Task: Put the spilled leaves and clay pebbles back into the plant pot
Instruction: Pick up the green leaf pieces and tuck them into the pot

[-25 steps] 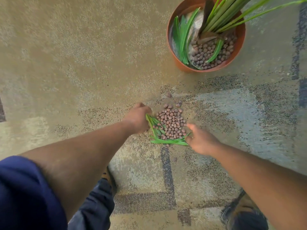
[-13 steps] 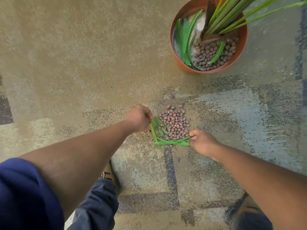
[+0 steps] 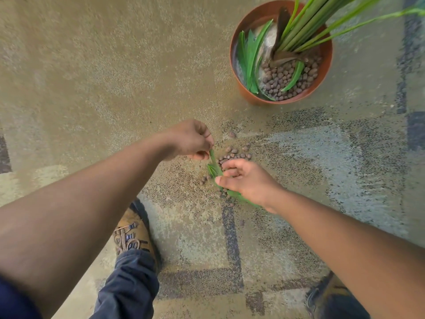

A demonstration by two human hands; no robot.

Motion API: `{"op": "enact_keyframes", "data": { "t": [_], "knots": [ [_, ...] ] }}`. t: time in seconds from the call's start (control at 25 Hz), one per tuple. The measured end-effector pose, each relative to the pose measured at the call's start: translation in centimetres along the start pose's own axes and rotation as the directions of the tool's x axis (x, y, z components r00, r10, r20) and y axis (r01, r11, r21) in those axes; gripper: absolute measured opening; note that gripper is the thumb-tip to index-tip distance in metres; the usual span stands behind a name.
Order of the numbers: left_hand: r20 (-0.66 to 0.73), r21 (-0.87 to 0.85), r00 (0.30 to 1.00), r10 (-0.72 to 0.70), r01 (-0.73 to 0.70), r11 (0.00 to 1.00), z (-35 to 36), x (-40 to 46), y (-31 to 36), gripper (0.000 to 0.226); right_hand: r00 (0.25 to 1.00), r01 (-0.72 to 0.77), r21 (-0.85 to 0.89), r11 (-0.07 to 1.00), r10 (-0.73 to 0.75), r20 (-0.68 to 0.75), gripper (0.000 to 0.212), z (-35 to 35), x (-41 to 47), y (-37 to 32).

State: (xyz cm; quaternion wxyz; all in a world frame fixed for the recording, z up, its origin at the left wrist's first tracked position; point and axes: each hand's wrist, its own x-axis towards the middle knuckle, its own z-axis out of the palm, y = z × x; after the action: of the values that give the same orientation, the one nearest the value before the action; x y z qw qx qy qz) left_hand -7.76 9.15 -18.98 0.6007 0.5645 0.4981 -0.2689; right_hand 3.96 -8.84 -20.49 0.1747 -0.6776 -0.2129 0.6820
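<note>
A terracotta plant pot [image 3: 326, 65] stands at the upper right, holding a green plant, several loose leaves and brown clay pebbles. On the carpet lies a small heap of spilled clay pebbles [image 3: 234, 156] with green leaves [image 3: 212, 169] beside it. My left hand [image 3: 190, 140] pinches the top end of one leaf. My right hand [image 3: 246, 180] lies over the heap, fingers curled around leaves and pebbles; a leaf runs under its palm. Part of the heap is hidden beneath that hand.
The floor is a tan carpet with dark and pale patches. My left shoe [image 3: 132, 231] and trouser leg stand below the heap, my right shoe [image 3: 322, 295] at the lower right. Long plant blades reach over the pot's right rim.
My right hand has slid left onto the heap and gathered the leaves. My left hand has risen a little and pinched a leaf end. The leaves now sit bunched between my hands.
</note>
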Motion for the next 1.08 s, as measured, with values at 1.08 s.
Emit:
{"op": "enact_keyframes", "data": {
  "t": [1.08],
  "knots": [
    [-0.417,0.502,0.507,0.754,-0.564,0.656,4.3,1.6,4.4,0.049,0.518,0.163,-0.823,0.544,-0.757,-0.398,0.022,-7.7,2.6,-5.1]
  ]
}}
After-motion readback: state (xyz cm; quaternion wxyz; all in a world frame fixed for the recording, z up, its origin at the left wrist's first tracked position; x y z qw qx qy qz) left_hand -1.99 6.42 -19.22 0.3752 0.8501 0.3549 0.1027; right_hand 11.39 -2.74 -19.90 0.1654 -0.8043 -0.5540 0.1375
